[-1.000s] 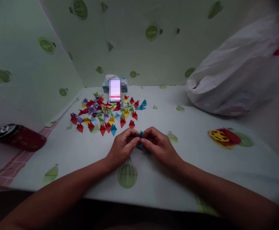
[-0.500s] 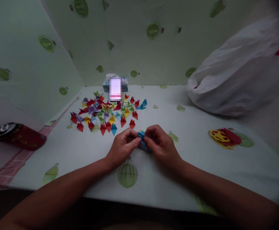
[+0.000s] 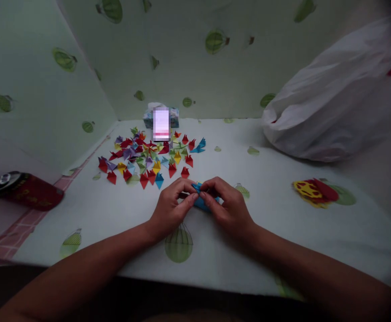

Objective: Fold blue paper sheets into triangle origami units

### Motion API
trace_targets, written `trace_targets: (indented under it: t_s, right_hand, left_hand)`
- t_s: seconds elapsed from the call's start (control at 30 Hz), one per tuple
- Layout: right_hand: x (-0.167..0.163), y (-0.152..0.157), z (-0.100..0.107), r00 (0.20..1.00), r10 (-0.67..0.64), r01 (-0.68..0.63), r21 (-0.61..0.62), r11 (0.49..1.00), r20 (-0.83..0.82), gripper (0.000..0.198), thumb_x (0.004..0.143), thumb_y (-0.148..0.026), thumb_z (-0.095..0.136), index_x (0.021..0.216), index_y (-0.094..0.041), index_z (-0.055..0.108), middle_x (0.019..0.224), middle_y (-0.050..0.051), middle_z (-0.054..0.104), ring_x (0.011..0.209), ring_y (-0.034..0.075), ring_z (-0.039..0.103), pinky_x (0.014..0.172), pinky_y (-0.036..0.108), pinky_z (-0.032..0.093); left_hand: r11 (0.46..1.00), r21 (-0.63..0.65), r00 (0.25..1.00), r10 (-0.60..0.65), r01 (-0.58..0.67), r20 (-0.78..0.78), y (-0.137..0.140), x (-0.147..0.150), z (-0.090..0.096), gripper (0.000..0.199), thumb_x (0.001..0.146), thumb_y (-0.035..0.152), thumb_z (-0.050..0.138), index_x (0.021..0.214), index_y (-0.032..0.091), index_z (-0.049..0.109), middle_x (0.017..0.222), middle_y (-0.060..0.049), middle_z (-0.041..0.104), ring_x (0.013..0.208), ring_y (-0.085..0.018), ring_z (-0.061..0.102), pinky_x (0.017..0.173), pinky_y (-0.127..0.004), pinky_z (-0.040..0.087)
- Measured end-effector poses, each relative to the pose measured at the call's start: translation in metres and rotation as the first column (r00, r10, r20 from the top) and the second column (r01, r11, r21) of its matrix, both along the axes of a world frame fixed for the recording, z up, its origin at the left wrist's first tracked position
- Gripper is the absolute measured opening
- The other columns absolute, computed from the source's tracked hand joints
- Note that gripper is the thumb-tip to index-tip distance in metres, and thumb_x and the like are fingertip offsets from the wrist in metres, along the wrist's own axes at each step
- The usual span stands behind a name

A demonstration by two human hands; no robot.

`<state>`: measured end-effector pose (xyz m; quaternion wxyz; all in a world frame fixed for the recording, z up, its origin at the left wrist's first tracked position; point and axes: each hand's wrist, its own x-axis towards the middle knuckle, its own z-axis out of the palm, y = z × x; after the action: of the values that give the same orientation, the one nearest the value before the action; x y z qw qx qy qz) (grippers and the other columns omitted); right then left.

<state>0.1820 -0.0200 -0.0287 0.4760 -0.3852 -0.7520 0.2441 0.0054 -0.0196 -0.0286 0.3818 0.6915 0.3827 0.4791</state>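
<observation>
My left hand [image 3: 174, 201] and my right hand [image 3: 227, 203] meet over the middle of the table, thumbs and forefingers closed on a small folded piece of blue paper [image 3: 197, 188]. Its exact shape is partly hidden by my fingers. Beneath and between the hands shows more blue paper [image 3: 201, 204]; whether it is one with the held piece I cannot tell. Ahead and to the left lies a loose spread of small folded paper figures [image 3: 157, 167] in red, yellow, blue, green and purple. A larger blue folded bird [image 3: 200, 146] rests at its right edge.
A lit phone [image 3: 162, 124] stands against a tissue box [image 3: 174, 117] at the back. On the left a red drink can [image 3: 31, 192] lies tilted. Yellow and red cut-outs [image 3: 314, 191] lie right, below a large white plastic bag [image 3: 329, 103]. The tablecloth [image 3: 142, 264] has balloon prints.
My fingers have shifted slightly on the blue paper, and more of the blue beneath them shows. The things around them stay where they were.
</observation>
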Motion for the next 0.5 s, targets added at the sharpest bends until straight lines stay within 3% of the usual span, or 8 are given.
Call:
trace_targets:
  t_s: [0.13, 0.33, 0.5]
  right_hand:
    - [0.0001, -0.0003, -0.0002, 1.000, -0.014, 0.013, 0.033, 0.999, 0.023, 0.008, 0.092, -0.010, 0.058, 0.090, -0.018, 0.059, 0.083, 0.003, 0.061, 0.072, 0.015, 0.059, 0.066, 0.028, 0.047]
    - [-0.0001, -0.0007, -0.0006, 0.999, -0.008, 0.006, 0.046, 0.999, 0.037, 0.011, 0.093, -0.008, 0.055, 0.089, -0.018, 0.060, 0.081, 0.004, 0.063, 0.074, 0.016, 0.061, 0.066, 0.029, 0.046]
    - [-0.0007, -0.0017, 0.0009, 0.999, -0.010, 0.008, 0.057, 0.998, 0.033, 0.011, 0.091, -0.007, 0.058, 0.089, -0.018, 0.060, 0.082, 0.003, 0.062, 0.074, 0.016, 0.060, 0.066, 0.028, 0.046]
  left_hand:
    - [0.999, 0.041, 0.999, 0.034, -0.032, -0.035, -0.0001, 0.0005, -0.0001, 0.006, 0.089, 0.016, 0.062, 0.084, 0.017, 0.063, 0.091, -0.003, 0.063, 0.083, -0.013, 0.062, 0.072, -0.026, 0.053]
    - [0.998, -0.035, 0.995, 0.062, -0.059, 0.082, -0.0008, 0.0006, -0.0019, 0.008, 0.088, 0.015, 0.065, 0.095, 0.019, 0.062, 0.087, 0.000, 0.063, 0.079, -0.011, 0.063, 0.074, -0.024, 0.053]
    - [0.997, -0.015, 0.991, 0.075, -0.074, 0.112, -0.0003, 0.0007, -0.0044, 0.014, 0.086, 0.011, 0.067, 0.095, 0.020, 0.061, 0.087, 0.001, 0.063, 0.079, -0.011, 0.063, 0.075, -0.023, 0.053]
